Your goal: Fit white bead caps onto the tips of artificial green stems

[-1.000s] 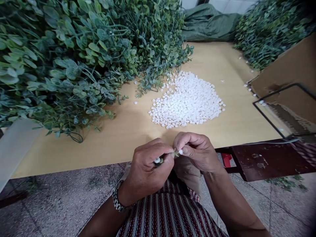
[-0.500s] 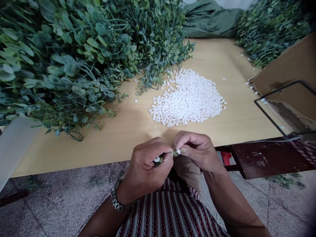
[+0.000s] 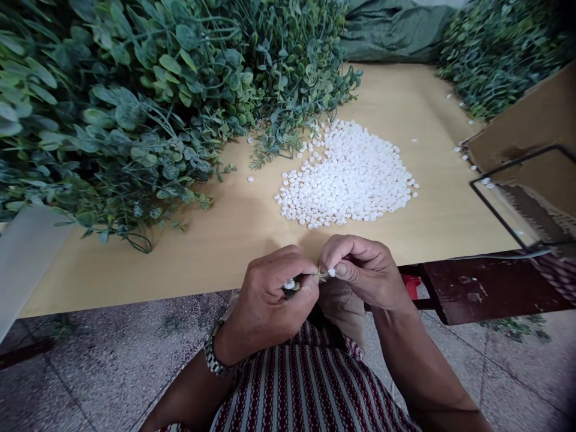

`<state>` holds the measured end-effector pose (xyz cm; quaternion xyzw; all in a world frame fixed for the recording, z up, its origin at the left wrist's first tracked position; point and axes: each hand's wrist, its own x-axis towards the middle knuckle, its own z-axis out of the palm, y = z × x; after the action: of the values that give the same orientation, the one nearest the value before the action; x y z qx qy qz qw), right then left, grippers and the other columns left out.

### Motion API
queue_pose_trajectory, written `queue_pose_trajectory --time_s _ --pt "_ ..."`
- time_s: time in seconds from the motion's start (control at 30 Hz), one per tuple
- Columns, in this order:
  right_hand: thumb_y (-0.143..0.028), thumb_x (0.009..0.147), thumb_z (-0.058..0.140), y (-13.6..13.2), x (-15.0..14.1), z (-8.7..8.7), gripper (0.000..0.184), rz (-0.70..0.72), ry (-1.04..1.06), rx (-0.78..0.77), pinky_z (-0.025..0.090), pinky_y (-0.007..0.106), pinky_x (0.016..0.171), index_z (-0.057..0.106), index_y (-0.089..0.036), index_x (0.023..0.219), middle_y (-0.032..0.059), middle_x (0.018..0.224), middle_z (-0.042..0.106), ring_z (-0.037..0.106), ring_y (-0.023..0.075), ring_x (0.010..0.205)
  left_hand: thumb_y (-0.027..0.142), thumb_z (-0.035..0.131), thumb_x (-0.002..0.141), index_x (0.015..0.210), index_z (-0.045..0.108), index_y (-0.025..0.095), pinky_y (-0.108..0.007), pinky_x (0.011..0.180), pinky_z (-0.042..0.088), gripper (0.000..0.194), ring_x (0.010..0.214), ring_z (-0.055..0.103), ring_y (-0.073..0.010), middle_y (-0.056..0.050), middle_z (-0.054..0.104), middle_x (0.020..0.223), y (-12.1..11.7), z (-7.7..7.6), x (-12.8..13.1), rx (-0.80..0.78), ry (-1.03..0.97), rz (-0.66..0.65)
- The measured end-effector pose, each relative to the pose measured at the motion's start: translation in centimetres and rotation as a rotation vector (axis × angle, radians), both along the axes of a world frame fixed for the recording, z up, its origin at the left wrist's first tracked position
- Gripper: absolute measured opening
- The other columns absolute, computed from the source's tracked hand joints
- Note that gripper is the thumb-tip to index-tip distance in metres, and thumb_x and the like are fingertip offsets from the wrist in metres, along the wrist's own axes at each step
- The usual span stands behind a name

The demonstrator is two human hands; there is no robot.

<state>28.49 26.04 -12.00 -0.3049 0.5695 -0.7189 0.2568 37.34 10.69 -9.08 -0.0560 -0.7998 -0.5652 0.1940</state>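
Between thumb and forefinger my left hand pinches a thin green sprig, its tip poking out to the right. Another white bead-like piece and a bit of leaf show inside the curl of that hand. My right hand is closed at the fingertips on a small white flower-like bead, which sits at the end of the sprig. Just beyond both hands a heap of the same white beads lies on the wooden table.
A big mass of artificial green foliage covers the table's left and back. More foliage stands at the back right, beside a green cloth bundle. A torn cardboard box and black wire frame occupy the right edge, above a dark red stool.
Both hands stay in nearly the same pose, fingertips shifting slightly around the bead and sprig tip. The whole view has tilted a little, moving the table upward in the picture.
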Motion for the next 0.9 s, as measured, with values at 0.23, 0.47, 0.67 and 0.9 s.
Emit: queue_pose_trajectory --time_s 0.23,0.47,0.67,0.9 --pt "-0.023 0.08 0.067 -0.26 0.19 0.2 0.006 -0.001 -0.046 -0.002 0.043 0.025 0.058 0.066 -0.018 0.077 0.0008 0.068 0.062 0.055 0.0112 0.063 0.0 0.051 0.073 0.064 0.058 0.014 -0.021 0.049 0.034 0.019 0.053 0.042 -0.0079 0.003 0.048 0.056 0.23 -0.21 -0.33 0.015 0.016 0.001" --pt "-0.023 0.08 0.066 -0.18 0.09 0.21 0.006 0.002 -0.031 0.006 0.045 0.026 0.058 0.066 -0.018 0.077 0.001 0.068 0.062 0.055 0.0109 0.062 0.0 0.051 0.073 0.063 0.057 0.015 -0.021 0.048 0.034 0.019 0.052 0.041 -0.0079 0.003 0.047 0.055 0.21 -0.2 -0.36 0.009 0.013 0.002" --pt "-0.025 0.08 0.066 -0.21 0.21 0.33 0.009 -0.011 0.008 0.037 0.044 0.025 0.057 0.066 -0.018 0.076 0.001 0.067 0.061 0.054 0.0112 0.062 0.0 0.051 0.073 0.064 0.057 0.015 -0.021 0.049 0.034 0.019 0.053 0.042 -0.0082 0.003 0.048 0.056 0.2 -0.18 -0.51 -0.018 0.038 -0.008" --pt "-0.024 0.081 0.066 -0.3 0.4 0.55 0.007 -0.035 0.022 0.03 0.042 0.025 0.055 0.066 -0.018 0.077 0.0007 0.067 0.059 0.053 0.011 0.063 0.001 0.052 0.075 0.067 0.059 0.014 -0.022 0.051 0.037 0.017 0.054 0.045 -0.0088 0.001 0.052 0.059 0.12 -0.52 -0.57 0.014 0.032 -0.023"
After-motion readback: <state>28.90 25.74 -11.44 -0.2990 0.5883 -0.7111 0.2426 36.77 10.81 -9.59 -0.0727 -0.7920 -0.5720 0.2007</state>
